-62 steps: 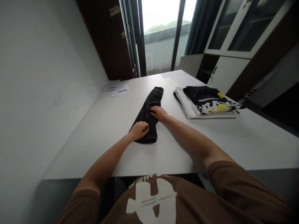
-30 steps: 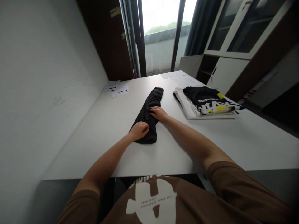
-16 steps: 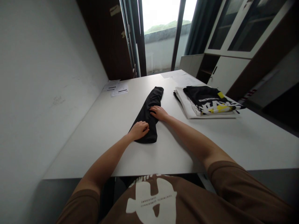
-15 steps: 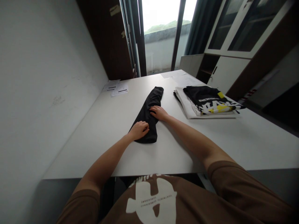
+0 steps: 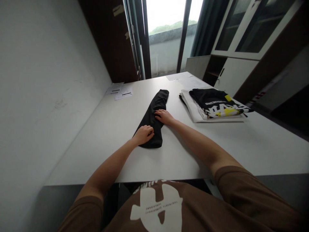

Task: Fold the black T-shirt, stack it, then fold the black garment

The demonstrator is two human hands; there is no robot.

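A black garment [image 5: 152, 117], folded into a long narrow shape, lies at a slant on the white table in front of me. My left hand [image 5: 143, 134] is on its near left part, fingers curled in against the cloth. My right hand [image 5: 164, 116] lies at the garment's right edge, about halfway along, with its fingers stretched out flat on the fabric. Exactly what kind of garment it is cannot be made out.
To the right on the white table [image 5: 101, 154] sits a stack of folded clothes [image 5: 212, 103], black with white and yellow print over white. Printed papers [image 5: 123, 91] lie at the far left, and more sheets [image 5: 185, 80] at the far edge. A wall [image 5: 48, 96] borders the left side.
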